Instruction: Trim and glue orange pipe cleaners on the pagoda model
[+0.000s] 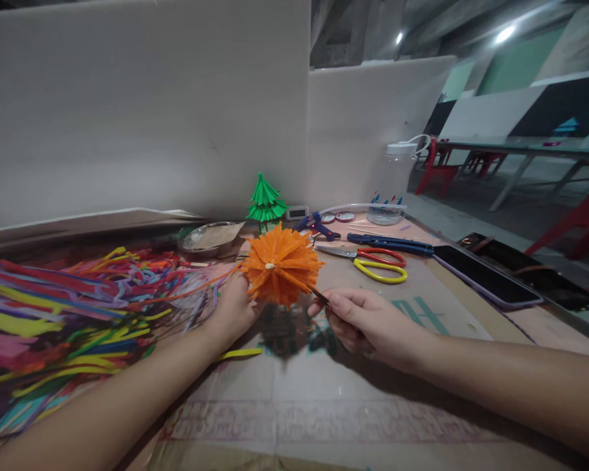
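An orange pipe-cleaner tree top (pixel 282 265), round with layered spokes and a pale tip at its centre, is held up in front of me. My left hand (pixel 238 304) grips it from behind on the left, its fingertips partly hidden by the orange spokes. Closed around thin dark tweezers (pixel 320 296) is my right hand (pixel 363 320); their tip meets the lower right edge of the orange piece. Behind it stands a small green tree (pixel 264 199) of similar make.
Loose coloured pipe cleaners (pixel 78 307) pile up on the left, near a metal dish (pixel 211 239). Scissors (pixel 373 256), a glue gun (pixel 319 224), a blue cutter (pixel 390 243), a phone (pixel 485 275) and a clear bottle (pixel 392 180) lie or stand to the right.
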Action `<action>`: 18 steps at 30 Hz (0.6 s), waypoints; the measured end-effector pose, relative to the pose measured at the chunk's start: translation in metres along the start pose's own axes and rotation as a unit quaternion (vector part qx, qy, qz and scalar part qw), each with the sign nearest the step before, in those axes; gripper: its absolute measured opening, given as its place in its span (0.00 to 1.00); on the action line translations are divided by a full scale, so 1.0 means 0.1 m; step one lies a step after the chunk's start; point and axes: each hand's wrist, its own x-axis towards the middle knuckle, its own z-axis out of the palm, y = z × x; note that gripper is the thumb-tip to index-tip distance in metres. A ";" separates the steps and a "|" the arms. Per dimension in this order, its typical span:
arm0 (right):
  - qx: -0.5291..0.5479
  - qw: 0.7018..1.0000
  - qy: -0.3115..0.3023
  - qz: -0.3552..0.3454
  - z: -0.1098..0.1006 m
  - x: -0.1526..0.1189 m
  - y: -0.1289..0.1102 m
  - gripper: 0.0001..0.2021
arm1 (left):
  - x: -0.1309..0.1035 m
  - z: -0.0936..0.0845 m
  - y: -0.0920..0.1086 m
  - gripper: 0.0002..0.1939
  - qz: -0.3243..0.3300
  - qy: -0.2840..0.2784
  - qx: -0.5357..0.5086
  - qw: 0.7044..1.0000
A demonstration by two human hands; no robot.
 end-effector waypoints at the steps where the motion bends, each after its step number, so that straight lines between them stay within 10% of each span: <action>1: 0.002 1.000 -0.001 0.000 0.00 0.00 0.00 0.23 | 0.00 0.00 0.00 0.06 0.005 -0.005 0.017 1.000; 18: -0.011 1.000 0.003 0.012 0.00 0.01 0.01 0.24 | 0.01 0.00 0.05 0.06 0.021 -0.006 0.035 0.999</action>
